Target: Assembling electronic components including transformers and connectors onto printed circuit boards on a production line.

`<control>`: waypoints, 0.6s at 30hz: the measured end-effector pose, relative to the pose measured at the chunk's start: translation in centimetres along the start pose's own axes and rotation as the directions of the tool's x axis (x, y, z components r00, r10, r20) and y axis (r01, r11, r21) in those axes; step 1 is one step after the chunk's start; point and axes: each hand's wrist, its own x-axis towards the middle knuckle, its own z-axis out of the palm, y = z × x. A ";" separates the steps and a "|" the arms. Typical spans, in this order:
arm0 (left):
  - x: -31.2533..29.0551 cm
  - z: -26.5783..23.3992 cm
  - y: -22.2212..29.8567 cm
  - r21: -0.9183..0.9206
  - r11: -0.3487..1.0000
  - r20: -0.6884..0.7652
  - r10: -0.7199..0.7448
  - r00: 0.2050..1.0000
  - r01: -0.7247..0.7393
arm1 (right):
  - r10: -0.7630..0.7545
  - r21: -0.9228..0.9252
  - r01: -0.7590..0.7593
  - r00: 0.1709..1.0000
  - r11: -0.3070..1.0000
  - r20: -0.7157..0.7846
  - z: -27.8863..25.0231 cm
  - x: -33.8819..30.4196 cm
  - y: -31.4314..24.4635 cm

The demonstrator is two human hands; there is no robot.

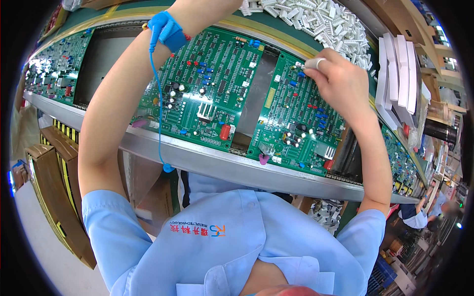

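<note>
My right hand (340, 79), with a ring on one finger, is at the far edge of a green circuit board (296, 106). Its thumb and fingertips are pinched together by a small whitish part in the board's corner; what they grip is too small to make out. My left hand (210, 7) reaches past the far side of a second green circuit board (197, 93), close to a pile of white plastic connectors (316, 22). The upper edge of the view cuts off its fingers. A blue wrist strap (168, 32) with a cord sits on my left wrist.
Both boards lie on a metal conveyor rail (207, 150), with more boards (59, 64) to the left and others (402, 158) to the right. White trays (395, 74) stand at the right. Cardboard boxes (59, 197) are at the lower left. Another person (417, 217) works far right.
</note>
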 end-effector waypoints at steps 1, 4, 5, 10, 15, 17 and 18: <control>0.0 0.3 -0.3 -0.043 0.996 0.021 -0.077 0.997 0.078 | 0.021 0.058 -0.021 1.000 0.998 -0.002 -0.2 0.4 0.5; 0.1 -1.0 0.7 -0.192 0.966 0.075 -0.164 0.984 0.175 | 0.025 -0.084 -0.037 0.989 0.996 -0.146 0.6 1.5 2.9; 0.1 -2.2 1.5 -0.295 0.934 0.106 -0.179 0.978 0.202 | 0.013 -0.183 -0.055 0.974 0.981 -0.225 1.0 1.6 3.8; -4.5 -3.7 3.6 -0.499 0.813 0.240 -0.202 0.949 0.299 | 0.085 -0.288 -0.138 0.978 0.948 -0.189 2.1 1.2 4.3; -8.8 -8.3 10.6 -0.748 0.418 0.427 -0.291 0.856 0.515 | 0.188 -0.255 -0.206 0.978 0.945 -0.092 0.3 1.8 1.7; -9.9 -9.4 12.0 -0.669 0.406 0.553 -0.288 0.782 0.622 | 0.147 -0.250 -0.185 0.975 0.950 -0.165 0.6 1.7 2.0; -10.5 -9.6 12.6 -0.639 0.400 0.579 -0.314 0.753 0.658 | 0.146 -0.232 -0.184 0.974 0.955 -0.171 0.4 1.7 1.9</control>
